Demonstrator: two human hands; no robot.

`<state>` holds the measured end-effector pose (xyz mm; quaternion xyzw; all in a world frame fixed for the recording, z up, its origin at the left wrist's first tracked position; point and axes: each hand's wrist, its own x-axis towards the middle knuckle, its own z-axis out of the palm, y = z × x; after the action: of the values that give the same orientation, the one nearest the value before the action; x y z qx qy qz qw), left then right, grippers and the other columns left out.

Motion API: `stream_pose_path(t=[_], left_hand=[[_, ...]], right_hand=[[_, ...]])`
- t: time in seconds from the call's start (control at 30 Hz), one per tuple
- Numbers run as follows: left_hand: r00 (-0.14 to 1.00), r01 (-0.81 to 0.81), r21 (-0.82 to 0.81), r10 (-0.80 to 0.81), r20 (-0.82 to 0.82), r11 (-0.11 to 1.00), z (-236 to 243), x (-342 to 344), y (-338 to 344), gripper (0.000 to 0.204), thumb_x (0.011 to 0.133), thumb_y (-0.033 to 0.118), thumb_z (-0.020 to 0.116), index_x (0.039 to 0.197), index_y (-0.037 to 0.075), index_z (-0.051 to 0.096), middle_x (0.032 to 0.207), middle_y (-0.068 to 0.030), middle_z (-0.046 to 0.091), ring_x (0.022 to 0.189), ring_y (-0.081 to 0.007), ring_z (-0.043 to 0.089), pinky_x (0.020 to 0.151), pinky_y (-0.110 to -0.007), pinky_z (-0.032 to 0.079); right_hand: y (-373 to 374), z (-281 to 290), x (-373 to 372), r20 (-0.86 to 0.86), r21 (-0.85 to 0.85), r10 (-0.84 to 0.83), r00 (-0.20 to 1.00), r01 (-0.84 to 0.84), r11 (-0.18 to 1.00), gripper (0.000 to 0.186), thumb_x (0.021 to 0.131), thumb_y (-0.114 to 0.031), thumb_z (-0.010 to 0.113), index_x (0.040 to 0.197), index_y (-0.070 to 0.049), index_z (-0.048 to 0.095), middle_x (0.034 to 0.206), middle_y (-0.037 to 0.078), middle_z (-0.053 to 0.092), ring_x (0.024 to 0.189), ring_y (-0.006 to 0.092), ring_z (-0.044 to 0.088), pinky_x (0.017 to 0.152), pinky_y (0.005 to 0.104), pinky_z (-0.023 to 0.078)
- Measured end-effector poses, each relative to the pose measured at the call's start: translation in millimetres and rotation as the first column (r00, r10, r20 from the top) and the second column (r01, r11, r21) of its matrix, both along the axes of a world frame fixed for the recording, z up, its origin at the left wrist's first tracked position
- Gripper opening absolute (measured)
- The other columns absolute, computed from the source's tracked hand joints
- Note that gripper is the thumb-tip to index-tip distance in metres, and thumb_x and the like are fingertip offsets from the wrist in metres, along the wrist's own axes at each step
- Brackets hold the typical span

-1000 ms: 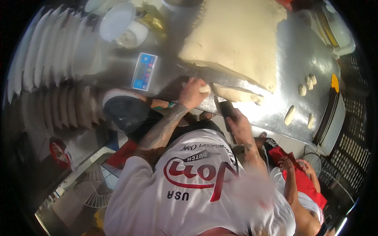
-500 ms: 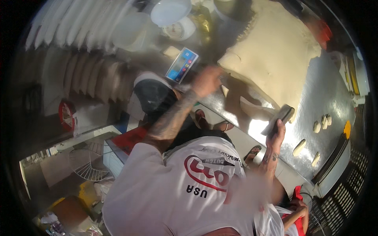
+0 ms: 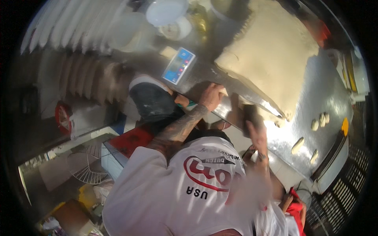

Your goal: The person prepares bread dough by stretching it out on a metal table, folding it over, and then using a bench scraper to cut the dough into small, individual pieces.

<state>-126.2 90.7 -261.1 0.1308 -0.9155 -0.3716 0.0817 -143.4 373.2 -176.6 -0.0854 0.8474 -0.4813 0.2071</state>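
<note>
A large sheet of pale dough (image 3: 271, 63) covers much of the metal worktable (image 3: 323, 86). Along its near edge lies a narrow strip of dough (image 3: 271, 117), separated from the sheet by a gap. My left hand (image 3: 212, 96) is closed at the table's front edge, pinching a small piece of dough (image 3: 224, 91). My right hand (image 3: 258, 135) grips a dough scraper (image 3: 251, 113), a dark flat blade blurred by motion, held upright at the left end of the strip. The scraper hides part of the strip's end.
A digital scale (image 3: 179, 66) stands left of the sheet, with a dial scale (image 3: 175, 29) and its white bowl (image 3: 167, 11) behind. Several small dough pieces (image 3: 298, 145) lie at the right. Another person's red garment (image 3: 296, 208) shows at lower right. Stacked trays (image 3: 78, 27) rise at far left.
My right hand has moved left with the scraper, from the strip's right end to its left end. My left hand has come lower and slightly right, now with a small dough piece showing in its fingers.
</note>
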Motion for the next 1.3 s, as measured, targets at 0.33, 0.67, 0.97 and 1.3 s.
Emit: stream_pose_path(t=[0.33, 0.67, 0.97, 1.3], left_hand=[[0.992, -0.031, 0.006, 0.03, 0.125, 0.999, 15.8, -0.2, -4.6, 0.018, 0.09, 0.012, 0.073, 0.105, 0.004, 0.071, 0.102, -0.0179, 0.068, 0.099, -0.0394, 0.066, 0.085, -0.048, 0.053], [0.987, -0.148, -0.002, 0.148, 0.055, 0.989, 23.2, -8.9, -42.9, 0.025, 0.088, 0.019, 0.074, 0.107, 0.007, 0.064, 0.104, -0.018, 0.066, 0.105, -0.0408, 0.064, 0.086, -0.05, 0.053], [0.871, -0.492, -0.411, 0.421, -0.255, 0.768, 111.9, -23.4, -194.7, 0.027, 0.091, 0.012, 0.066, 0.117, 0.005, 0.068, 0.118, -0.0185, 0.066, 0.112, -0.0394, 0.062, 0.095, -0.047, 0.051], [0.81, -0.571, -0.252, 0.485, -0.33, 0.782, 105.4, -0.9, -178.0, 0.038, 0.093, 0.009, 0.062, 0.131, 0.004, 0.063, 0.126, -0.0199, 0.062, 0.123, -0.0398, 0.055, 0.105, -0.049, 0.045]], right_hand=[[-131.5, -30.9, -31.2, -0.058, 0.439, 0.233, 0.971, -0.185, 0.879, 0.033, 0.098, -0.023, 0.056, 0.123, -0.003, 0.049, 0.103, 0.027, 0.071, 0.093, 0.049, 0.069, 0.079, 0.057, 0.054], [-70.4, -28.4, -6.4, 0.134, 0.266, 0.278, 0.951, -0.304, 0.915, 0.049, 0.095, -0.023, 0.063, 0.139, -0.007, 0.05, 0.106, 0.027, 0.071, 0.098, 0.0475, 0.069, 0.084, 0.0541, 0.055], [23.3, -4.3, 8.1, 0.144, 0.198, 0.14, 0.98, -0.167, 0.966, 0.041, 0.093, -0.012, 0.069, 0.13, 0.001, 0.057, 0.109, 0.027, 0.072, 0.101, 0.0407, 0.071, 0.087, 0.0413, 0.054], [8.9, 20.2, -11.3, 0.092, 0.067, 0.149, 0.985, -0.155, 0.986, 0.036, 0.094, -0.016, 0.068, 0.124, -0.001, 0.057, 0.1, 0.027, 0.072, 0.095, 0.0469, 0.07, 0.079, 0.0465, 0.055]])
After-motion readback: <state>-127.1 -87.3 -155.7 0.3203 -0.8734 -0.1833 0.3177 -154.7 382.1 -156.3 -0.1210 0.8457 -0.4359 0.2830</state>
